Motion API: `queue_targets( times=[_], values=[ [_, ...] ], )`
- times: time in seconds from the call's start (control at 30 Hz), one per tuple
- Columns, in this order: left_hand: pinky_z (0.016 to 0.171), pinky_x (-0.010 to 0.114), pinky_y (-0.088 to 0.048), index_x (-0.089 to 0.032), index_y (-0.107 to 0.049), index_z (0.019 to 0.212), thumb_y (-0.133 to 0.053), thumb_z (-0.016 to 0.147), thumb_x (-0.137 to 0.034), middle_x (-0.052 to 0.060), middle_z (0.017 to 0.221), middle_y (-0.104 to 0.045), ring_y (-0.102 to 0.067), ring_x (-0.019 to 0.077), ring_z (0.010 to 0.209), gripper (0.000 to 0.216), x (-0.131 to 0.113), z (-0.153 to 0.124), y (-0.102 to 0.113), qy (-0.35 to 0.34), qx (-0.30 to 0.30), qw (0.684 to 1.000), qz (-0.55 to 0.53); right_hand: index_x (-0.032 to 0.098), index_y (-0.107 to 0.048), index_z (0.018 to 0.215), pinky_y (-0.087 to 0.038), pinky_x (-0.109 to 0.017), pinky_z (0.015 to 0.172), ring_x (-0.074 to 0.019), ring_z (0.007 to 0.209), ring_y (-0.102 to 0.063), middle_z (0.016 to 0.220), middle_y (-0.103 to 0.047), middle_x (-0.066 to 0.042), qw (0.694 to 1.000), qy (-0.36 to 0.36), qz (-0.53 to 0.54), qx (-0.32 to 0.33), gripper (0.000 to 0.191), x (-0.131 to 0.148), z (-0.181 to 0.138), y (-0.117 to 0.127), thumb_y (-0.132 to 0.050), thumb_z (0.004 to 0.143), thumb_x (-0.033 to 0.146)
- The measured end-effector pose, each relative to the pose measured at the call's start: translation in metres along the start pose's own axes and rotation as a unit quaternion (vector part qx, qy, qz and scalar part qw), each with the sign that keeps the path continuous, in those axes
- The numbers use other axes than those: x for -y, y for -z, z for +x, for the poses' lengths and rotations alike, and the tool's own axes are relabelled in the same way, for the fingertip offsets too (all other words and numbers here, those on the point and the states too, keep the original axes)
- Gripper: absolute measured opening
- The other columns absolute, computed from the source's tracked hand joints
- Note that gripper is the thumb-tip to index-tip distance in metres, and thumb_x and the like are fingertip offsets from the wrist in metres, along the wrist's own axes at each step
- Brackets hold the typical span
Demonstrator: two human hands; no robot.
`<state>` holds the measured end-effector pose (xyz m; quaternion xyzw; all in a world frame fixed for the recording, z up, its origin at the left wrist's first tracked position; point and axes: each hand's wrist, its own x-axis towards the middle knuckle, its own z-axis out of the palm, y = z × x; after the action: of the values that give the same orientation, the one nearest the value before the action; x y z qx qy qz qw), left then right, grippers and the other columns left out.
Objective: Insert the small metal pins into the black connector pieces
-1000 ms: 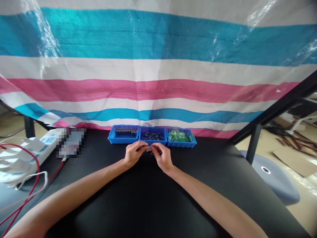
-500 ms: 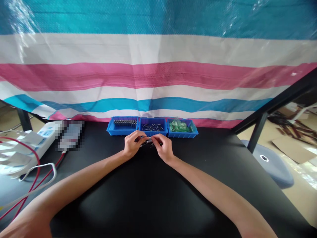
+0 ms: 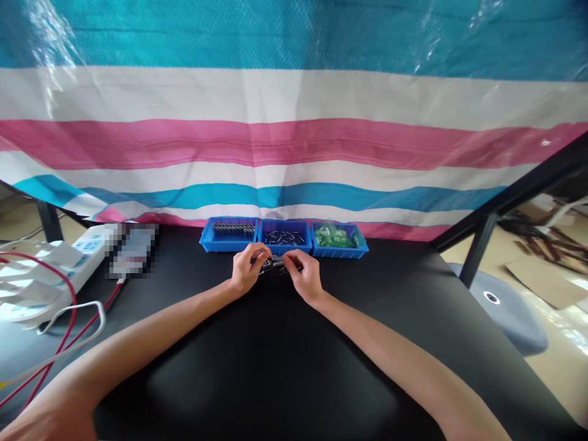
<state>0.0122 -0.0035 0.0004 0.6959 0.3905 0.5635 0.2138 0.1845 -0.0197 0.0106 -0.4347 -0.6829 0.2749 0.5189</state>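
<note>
My left hand (image 3: 247, 270) and my right hand (image 3: 305, 276) face each other just in front of the middle blue bin (image 3: 285, 250). A slim, silvery metal piece (image 3: 276, 260) lies between them, its right end in the pinched fingertips of my right hand. The left thumb and fingers are also pinched together; whatever they grip is too small to make out. Below the fingertips, several thin dark metal pins (image 3: 282, 269) lie on the black table. More pins (image 3: 282, 237) are scattered inside the middle bin.
Left of it, another blue bin (image 3: 229, 247) holds rows of metal cylinders (image 3: 233, 228). The right blue bin (image 3: 340, 252) contains green packets (image 3: 337, 235). A white power strip (image 3: 87, 251) and red cable (image 3: 68, 283) occupy the table's left. Behind hangs a striped sheet (image 3: 275, 144).
My left fingertips have drawn slightly away to the left, so more of the metal piece shows between the hands. My right hand keeps its pinch. The view has shifted a little.
</note>
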Motion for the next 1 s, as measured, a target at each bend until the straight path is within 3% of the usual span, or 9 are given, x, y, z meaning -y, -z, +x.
queue_targets(
  times=[0.27,0.47,0.67,0.87,1.0],
  values=[
    [0.064,0.021,-0.049,-0.017,-0.069,0.098,-0.053,0.092,-0.024,0.004,0.078,-0.067,-0.060,0.0107,0.065,0.018,-0.0023,0.0051,0.0028,-0.103,0.017,0.991,0.084,0.019,-0.065,0.093,-0.049,-0.026,0.062,-0.0155,0.066,-0.061,0.081,-0.067,-0.004,1.000,0.010,0.006,-0.005,0.020,-0.0001,-0.0007,0.0009,-0.050,0.092,0.033],
    [0.068,0.021,-0.050,-0.017,-0.069,0.089,-0.058,0.089,-0.025,0.003,0.079,-0.070,-0.064,0.0119,0.069,0.013,-0.0035,0.0058,0.0027,-0.091,0.021,0.992,0.079,0.021,-0.064,0.105,-0.050,-0.027,0.066,-0.0156,0.068,-0.062,0.089,-0.068,-0.005,1.000,0.025,-0.001,0.014,0.021,0.0032,-0.0012,0.0027,-0.050,0.092,0.031],
    [0.066,0.019,-0.051,-0.016,-0.068,0.087,-0.061,0.087,-0.027,0.002,0.079,-0.071,-0.065,0.0111,0.066,0.013,0.0006,0.0050,0.0021,-0.085,0.023,0.992,0.086,0.020,-0.066,0.095,-0.051,-0.028,0.066,-0.0162,0.072,-0.063,0.087,-0.068,-0.005,0.999,0.033,-0.001,0.022,0.019,0.0028,-0.0010,0.0009,-0.051,0.092,0.030],
    [0.063,0.017,-0.050,-0.016,-0.068,0.085,-0.061,0.087,-0.029,0.001,0.077,-0.071,-0.063,0.0093,0.062,0.015,-0.0008,0.0056,0.0018,-0.083,0.021,0.992,0.090,0.020,-0.062,0.103,-0.051,-0.027,0.064,-0.0148,0.068,-0.062,0.087,-0.067,-0.004,0.999,0.027,0.002,0.022,0.019,0.0031,-0.0015,0.0004,-0.053,0.090,0.030],
    [0.064,0.017,-0.049,-0.016,-0.068,0.085,-0.061,0.087,-0.031,0.001,0.076,-0.071,-0.063,0.0087,0.061,0.017,-0.0027,0.0056,0.0021,-0.074,0.026,0.993,0.092,0.019,-0.063,0.092,-0.049,-0.026,0.062,-0.0142,0.066,-0.060,0.082,-0.066,-0.004,0.999,0.036,0.000,0.022,0.015,0.0011,-0.0011,-0.0002,-0.054,0.090,0.030]
  ],
)
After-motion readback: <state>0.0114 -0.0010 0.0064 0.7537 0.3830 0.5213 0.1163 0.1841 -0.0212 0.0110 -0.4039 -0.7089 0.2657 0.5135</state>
